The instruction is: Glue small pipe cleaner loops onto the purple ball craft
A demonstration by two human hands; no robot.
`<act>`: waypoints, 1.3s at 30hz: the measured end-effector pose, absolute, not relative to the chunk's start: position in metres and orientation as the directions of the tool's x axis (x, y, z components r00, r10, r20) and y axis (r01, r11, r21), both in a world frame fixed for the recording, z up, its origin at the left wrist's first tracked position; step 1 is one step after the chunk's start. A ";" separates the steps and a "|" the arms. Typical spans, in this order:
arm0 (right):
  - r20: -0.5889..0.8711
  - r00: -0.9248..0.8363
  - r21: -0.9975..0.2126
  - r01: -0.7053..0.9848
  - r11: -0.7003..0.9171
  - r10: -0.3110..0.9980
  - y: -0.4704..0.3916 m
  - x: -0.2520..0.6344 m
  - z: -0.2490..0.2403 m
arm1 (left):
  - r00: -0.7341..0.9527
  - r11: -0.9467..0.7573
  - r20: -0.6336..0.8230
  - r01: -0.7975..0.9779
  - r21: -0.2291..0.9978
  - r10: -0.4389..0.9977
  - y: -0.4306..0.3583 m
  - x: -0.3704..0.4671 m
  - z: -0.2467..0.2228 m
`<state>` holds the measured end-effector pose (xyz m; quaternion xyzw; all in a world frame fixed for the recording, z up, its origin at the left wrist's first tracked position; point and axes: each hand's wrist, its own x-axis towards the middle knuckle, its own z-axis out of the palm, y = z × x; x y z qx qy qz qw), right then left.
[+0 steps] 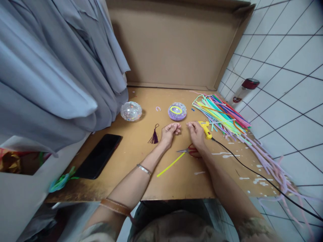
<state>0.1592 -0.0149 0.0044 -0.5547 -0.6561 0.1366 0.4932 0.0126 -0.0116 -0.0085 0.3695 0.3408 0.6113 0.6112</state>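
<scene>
My left hand [171, 132] is over the middle of the table, its fingers curled and thumb against the forefinger; anything between them is too small to make out. To its right, apart from it, my right hand [196, 132] pinches with thumb and forefinger, the pinched spot also unclear. Just beyond them sits a ball with a purple base [177, 115] and a yellow ring [176, 110] on top. A yellow glue gun [207, 130] lies beside my right hand. Red-handled scissors [193, 151] and a yellow strip [171, 164] lie between my forearms. A dark tassel [154, 136] is left of my left hand.
A clear ball [131, 111] and a black phone [99, 156] are at the left, near a grey curtain [101, 64]. Many coloured strips [222, 114] lie at the right. A cable [252, 171] crosses the right side. Cardboard [176, 47] stands behind; a bottle [243, 90] is by the tiled wall.
</scene>
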 end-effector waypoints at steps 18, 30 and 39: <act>0.202 -0.326 -0.265 0.890 0.372 0.924 -0.023 0.156 0.010 | -0.241 -0.315 0.392 0.305 0.899 0.888 -0.009 -0.007 -0.011; 0.209 -0.248 -0.220 0.931 0.293 0.946 -0.025 0.145 0.008 | -0.236 -0.363 0.423 0.259 0.895 0.875 -0.011 -0.011 -0.005; 0.223 0.000 -0.967 0.125 0.221 0.975 -0.015 0.153 0.008 | -0.189 -0.450 0.477 0.172 0.876 0.858 -0.018 0.002 -0.003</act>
